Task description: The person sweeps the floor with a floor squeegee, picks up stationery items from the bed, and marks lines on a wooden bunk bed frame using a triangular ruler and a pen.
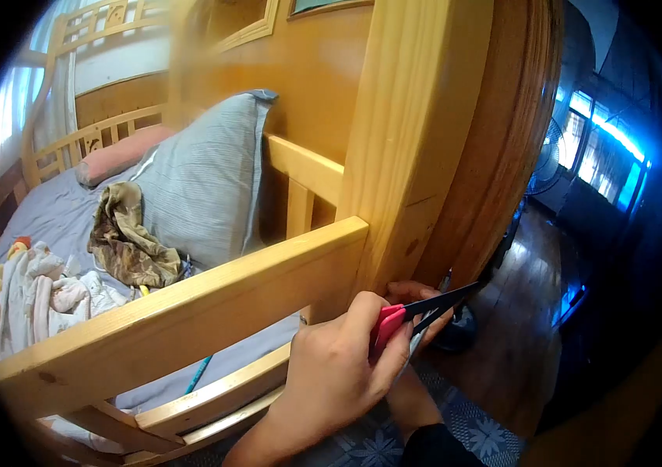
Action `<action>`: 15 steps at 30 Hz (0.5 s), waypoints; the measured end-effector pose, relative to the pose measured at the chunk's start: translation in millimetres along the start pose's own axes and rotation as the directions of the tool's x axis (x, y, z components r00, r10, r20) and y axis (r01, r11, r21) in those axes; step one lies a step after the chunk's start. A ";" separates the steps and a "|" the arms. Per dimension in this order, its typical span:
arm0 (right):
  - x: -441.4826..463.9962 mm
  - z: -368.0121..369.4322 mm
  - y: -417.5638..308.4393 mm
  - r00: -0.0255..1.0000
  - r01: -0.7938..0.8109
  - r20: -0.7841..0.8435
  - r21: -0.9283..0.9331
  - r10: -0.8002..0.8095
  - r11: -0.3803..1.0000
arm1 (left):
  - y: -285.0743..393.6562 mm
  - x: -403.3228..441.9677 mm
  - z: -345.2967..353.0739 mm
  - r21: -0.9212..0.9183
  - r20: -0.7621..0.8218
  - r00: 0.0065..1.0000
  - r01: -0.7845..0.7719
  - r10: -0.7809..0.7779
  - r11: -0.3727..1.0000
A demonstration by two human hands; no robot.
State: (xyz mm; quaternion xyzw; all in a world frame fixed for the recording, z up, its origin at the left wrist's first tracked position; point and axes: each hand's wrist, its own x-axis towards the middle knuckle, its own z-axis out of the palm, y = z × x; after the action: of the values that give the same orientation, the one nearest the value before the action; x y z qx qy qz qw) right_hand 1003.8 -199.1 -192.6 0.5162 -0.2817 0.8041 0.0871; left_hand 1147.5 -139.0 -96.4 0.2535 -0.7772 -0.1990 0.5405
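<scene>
Left grip (pixel 339 358): wrapped on the red handles of the scissors (pixel 385 327), thumb and fingers engaged. Black blades look parted, pointing right, just off the foot of the wooden post (pixel 382 156).

Right grip (pixel 418 297): directly behind the blades, fingers bent, partly hidden. Pale piece (pixel 418 336) shows beside the lower blade, between the two hands; can't tell whether the right fingers pinch it or only sit near it.

Main risk: nicked right fingers. Cause: blades overlap them in view, so closing there or a slip of the handles could catch skin. Exact depth gap can't be read.

Second: tips gouging the post if the left wrist swings toward it. Third: left forearm bumping the bed rail (pixel 214 303) just beside it, jerking the blades off line.

If the hold slackens, scissors would likely drop onto the patterned rug (pixel 487 428) or wood floor (pixel 526 311), near the dark round object (pixel 459 331).

Farther out: pillow (pixel 198 179) and camouflage cloth (pixel 132 245) on the bed, fan (pixel 547 163) beyond the post. Low concern, all well apart from the blades.
</scene>
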 end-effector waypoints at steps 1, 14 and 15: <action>-2.2 -2.0 4.1 1.000 -0.030 0.004 -0.007 0.030 1.000 | -0.2 -0.2 0.2 -0.005 0.005 1.000 -0.006 0.006 1.000; 5.1 1.7 -0.8 0.996 0.093 0.011 0.011 -0.093 0.996 | 4.9 -0.9 -12.0 0.028 0.007 1.000 -0.025 0.025 0.999; 5.4 2.5 -1.2 0.995 0.095 -0.003 -0.004 -0.095 0.995 | 4.9 -1.2 -12.0 0.029 0.012 1.000 -0.011 0.011 1.000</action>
State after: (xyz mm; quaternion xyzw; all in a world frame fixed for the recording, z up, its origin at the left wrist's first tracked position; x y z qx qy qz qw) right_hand 1003.8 -200.3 -186.6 0.5277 -0.2584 0.7992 0.1268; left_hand 1158.2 -134.9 -90.3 0.2558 -0.7845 -0.1864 0.5333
